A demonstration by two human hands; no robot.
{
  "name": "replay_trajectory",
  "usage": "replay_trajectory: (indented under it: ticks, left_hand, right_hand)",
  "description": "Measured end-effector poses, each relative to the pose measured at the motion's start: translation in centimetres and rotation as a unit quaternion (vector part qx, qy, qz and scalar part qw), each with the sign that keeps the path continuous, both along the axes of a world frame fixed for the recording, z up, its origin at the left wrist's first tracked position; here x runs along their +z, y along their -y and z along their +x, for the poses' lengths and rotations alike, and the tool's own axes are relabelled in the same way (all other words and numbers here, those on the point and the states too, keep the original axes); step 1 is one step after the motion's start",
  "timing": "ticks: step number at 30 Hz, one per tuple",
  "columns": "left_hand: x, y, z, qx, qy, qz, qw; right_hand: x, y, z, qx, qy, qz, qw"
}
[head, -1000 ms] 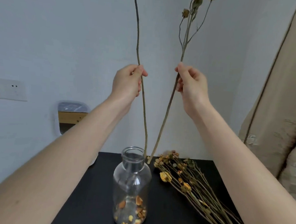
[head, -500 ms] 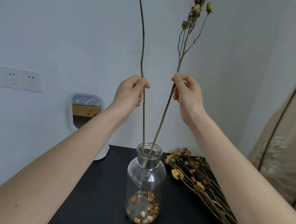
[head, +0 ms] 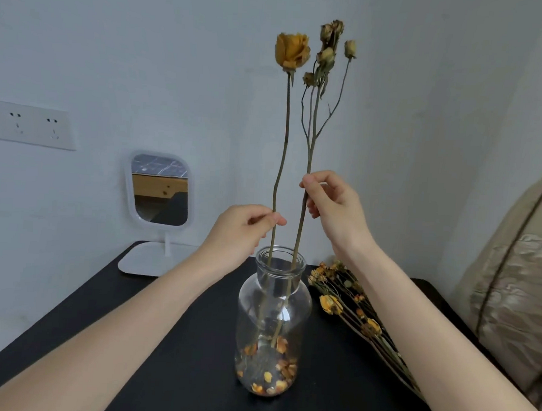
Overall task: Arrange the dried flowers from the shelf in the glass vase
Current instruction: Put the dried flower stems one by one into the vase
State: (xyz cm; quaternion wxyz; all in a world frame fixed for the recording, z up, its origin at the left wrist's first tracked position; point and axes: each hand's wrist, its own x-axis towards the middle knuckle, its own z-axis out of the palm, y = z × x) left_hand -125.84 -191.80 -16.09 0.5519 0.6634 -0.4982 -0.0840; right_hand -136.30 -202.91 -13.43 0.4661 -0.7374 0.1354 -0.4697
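A clear glass vase (head: 274, 303) with dried petals at its bottom stands on the black tabletop (head: 168, 341). Two long dried stems stand in it, reaching down to the petals. My left hand (head: 243, 232) pinches the stem of a yellow dried rose (head: 292, 52) just above the vase mouth. My right hand (head: 332, 205) pinches the branching stem with several small dried buds (head: 329, 48), higher up. A bundle of dried flowers (head: 352, 307) lies on the table to the right of the vase.
A small white-framed standing mirror (head: 159, 190) is at the back left against the wall. A wall socket plate (head: 32, 125) sits further left. A beige fabric cushion (head: 517, 281) borders the table on the right.
Both hands have come down with their stems, whose ends now sit deep inside the vase. The flower heads have dropped into view.
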Motion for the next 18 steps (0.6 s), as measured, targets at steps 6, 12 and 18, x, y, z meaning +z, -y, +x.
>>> replay_trajectory:
  ticks: [6, 12, 18]
  left_hand:
    - [-1.2, -0.2, 0.3, 0.021, 0.012, 0.013, 1.0]
    - [-2.6, -1.1, -0.2, 0.041, -0.018, 0.025, 0.999]
    - [-6.4, -1.9, -2.2, -0.046, -0.109, 0.044, 0.992]
  right_hand:
    - [0.2, 0.1, -0.2, -0.009, 0.015, 0.005, 1.0]
    - [0.2, 0.0, 0.1, -0.007, 0.013, 0.017, 1.0]
    - [-1.1, -0.5, 0.5, 0.002, -0.003, 0.04, 0.999]
